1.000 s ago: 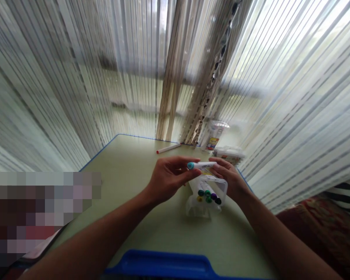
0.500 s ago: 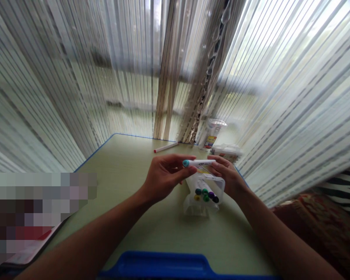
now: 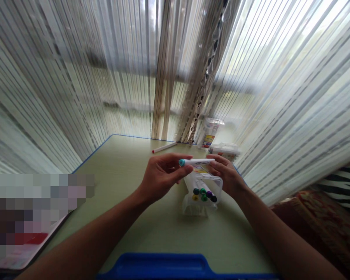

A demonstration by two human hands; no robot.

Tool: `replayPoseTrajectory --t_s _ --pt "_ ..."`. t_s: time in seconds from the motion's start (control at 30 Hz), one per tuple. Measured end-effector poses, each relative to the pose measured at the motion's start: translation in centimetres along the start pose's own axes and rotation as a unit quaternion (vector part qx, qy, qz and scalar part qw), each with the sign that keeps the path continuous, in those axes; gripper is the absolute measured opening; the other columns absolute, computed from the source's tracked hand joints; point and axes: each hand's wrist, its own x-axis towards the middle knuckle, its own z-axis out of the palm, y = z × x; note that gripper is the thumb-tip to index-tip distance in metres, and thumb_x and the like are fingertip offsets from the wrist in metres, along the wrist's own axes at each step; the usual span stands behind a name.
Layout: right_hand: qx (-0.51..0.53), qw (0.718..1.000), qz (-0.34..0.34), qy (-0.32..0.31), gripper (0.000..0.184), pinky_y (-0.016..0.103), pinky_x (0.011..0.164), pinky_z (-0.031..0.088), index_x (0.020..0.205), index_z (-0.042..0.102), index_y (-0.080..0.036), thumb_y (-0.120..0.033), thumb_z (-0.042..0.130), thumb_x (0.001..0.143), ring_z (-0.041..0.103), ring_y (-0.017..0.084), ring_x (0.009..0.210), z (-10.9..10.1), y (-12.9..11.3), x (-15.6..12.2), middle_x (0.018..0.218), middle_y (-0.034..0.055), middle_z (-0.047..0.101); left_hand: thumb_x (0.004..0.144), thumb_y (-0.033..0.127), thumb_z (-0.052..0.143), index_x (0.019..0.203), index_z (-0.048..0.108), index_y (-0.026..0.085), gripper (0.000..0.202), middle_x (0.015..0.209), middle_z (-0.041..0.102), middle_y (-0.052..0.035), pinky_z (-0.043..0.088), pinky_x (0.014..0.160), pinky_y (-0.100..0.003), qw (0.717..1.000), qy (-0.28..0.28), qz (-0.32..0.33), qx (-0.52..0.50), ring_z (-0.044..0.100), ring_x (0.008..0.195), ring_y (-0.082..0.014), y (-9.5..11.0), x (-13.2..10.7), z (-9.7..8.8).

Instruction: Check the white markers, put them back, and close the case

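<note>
Fingers (image 3: 186, 170) of left hand (image 3: 158, 175) and right hand (image 3: 230, 179) are pinched on a marker (image 3: 197, 161) — the green table (image 3: 125, 163) is backed at its far edge by curtains (image 3: 128, 81).

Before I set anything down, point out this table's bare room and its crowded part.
Bare tabletop shows between the red-tipped pen, left hand and table's left edge, and between the pen box and the blue ledge. Crowded: the right side, where the held pen, right hand, pen box, tall tub and low box bunch together.

Left hand (image 3: 160, 175) bare, right hand (image 3: 228, 177) bare, just below centre, and both forearms (image 3: 100, 235) taper bare to slim wrists (image 3: 143, 197)!
</note>
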Motion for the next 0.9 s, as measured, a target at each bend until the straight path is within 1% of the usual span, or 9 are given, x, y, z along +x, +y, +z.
replayPoseTrajectory --t_s 0.13,0.27,0.5,0.57,0.63,0.7,0.73,0.8,0.9 --pt "0.008 1.000 -0.010 0.006 0.034 0.021 0.044 0.018 0.082 0.075 -0.019 -0.030 0.092 0.054 0.028 0.004 0.044 -0.1 0.0 0.1 0.049 -0.0086 0.039 0.075 0.021 0.081 0.097 0.076 0.012 0.024 0.059 0.061 0.0029 0.045 0.045 -0.017 1.000 0.016 0.005 0.025 0.053 0.047 -0.0056 0.2 0.0 -0.1" --pt "0.011 0.999 -0.042 0.010 0.030 0.020 0.044 0.017 0.078 0.075 -0.019 -0.030 0.092 0.055 0.028 0.002 0.044 -0.2 -0.1 0.2 0.051 -0.0085 0.040 0.079 0.023 0.076 0.097 0.073 0.011 0.022 0.060 0.061 0.0032 0.043 0.044 -0.016 0.998 0.035 0.005 0.060 0.051 0.047 -0.0051 -0.1 0.2 -0.3" --pt "-0.014 0.993 -0.115 0.008 0.025 0.020 0.043 0.021 0.079 0.075 -0.020 -0.027 0.091 0.060 0.031 0.003 0.045 -0.4 0.0 0.4 0.057 -0.0054 0.053 0.079 0.031 0.077 0.092 0.064 0.013 0.026 0.067 0.062 0.0027 0.045 0.044 -0.019 0.991 0.032 -0.036 0.121 0.051 0.047 -0.0064 -2.0 1.6 -2.2" --pt "-0.045 0.989 -0.141 0.010 0.025 0.020 0.042 0.023 0.078 0.075 -0.020 -0.027 0.091 0.060 0.034 0.004 0.045 -0.3 -0.1 0.1 0.056 -0.0051 0.054 0.078 0.034 0.078 0.093 0.063 0.013 0.029 0.070 0.063 0.0020 0.046 0.045 -0.020 0.989 0.027 -0.056 0.134 0.053 0.048 -0.0069 -2.7 1.9 -2.7" --pt "-0.085 0.983 -0.164 0.011 0.026 0.021 0.043 0.029 0.079 0.075 -0.020 -0.028 0.092 0.060 0.043 0.006 0.049 0.0 -0.2 -0.3 0.059 -0.0035 0.058 0.077 0.036 0.079 0.093 0.063 0.013 0.032 0.071 0.063 0.0016 0.046 0.046 -0.021 0.987 0.021 -0.073 0.139 0.054 0.048 -0.0072 -3.1 2.1 -3.1" --pt "-0.122 0.975 -0.186 0.001 0.028 0.023 0.046 0.037 0.081 0.075 -0.020 -0.031 0.092 0.061 0.052 0.010 0.055 0.4 -0.5 -0.8 0.064 -0.0014 0.061 0.076 0.036 0.080 0.093 0.064 0.013 0.033 0.069 0.063 0.0020 0.045 0.046 -0.021 0.986 0.015 -0.088 0.144 0.054 0.048 -0.0074 -3.3 2.2 -3.1" --pt "-0.136 0.971 -0.195 -0.009 0.028 0.024 0.047 0.038 0.081 0.075 -0.021 -0.033 0.091 0.062 0.054 0.011 0.056 0.6 -0.6 -1.0 0.064 -0.0012 0.061 0.075 0.036 0.080 0.092 0.064 0.013 0.033 0.068 0.062 0.0023 0.045 0.047 -0.021 0.984 0.011 -0.095 0.148 0.054 0.049 -0.0075 -3.2 2.2 -3.1" --pt "-0.148 0.966 -0.210 -0.028 0.030 0.024 0.045 0.038 0.082 0.075 -0.021 -0.037 0.091 0.062 0.053 0.011 0.055 0.9 -0.9 -1.4 0.063 -0.0013 0.059 0.075 0.036 0.080 0.092 0.065 0.014 0.032 0.066 0.061 0.0028 0.045 0.048 -0.021 0.982 0.010 -0.106 0.157 0.054 0.050 -0.0079 -3.1 2.1 -2.9" --pt "-0.147 0.962 -0.228 -0.034 0.030 0.024 0.043 0.035 0.082 0.075 -0.021 -0.039 0.090 0.063 0.049 0.010 0.052 1.2 -1.1 -1.6 0.061 -0.0019 0.057 0.074 0.036 0.081 0.091 0.066 0.014 0.033 0.064 0.059 0.0033 0.046 0.049 -0.021 0.980 0.020 -0.113 0.165 0.055 0.051 -0.0088 -2.8 2.0 -2.5"
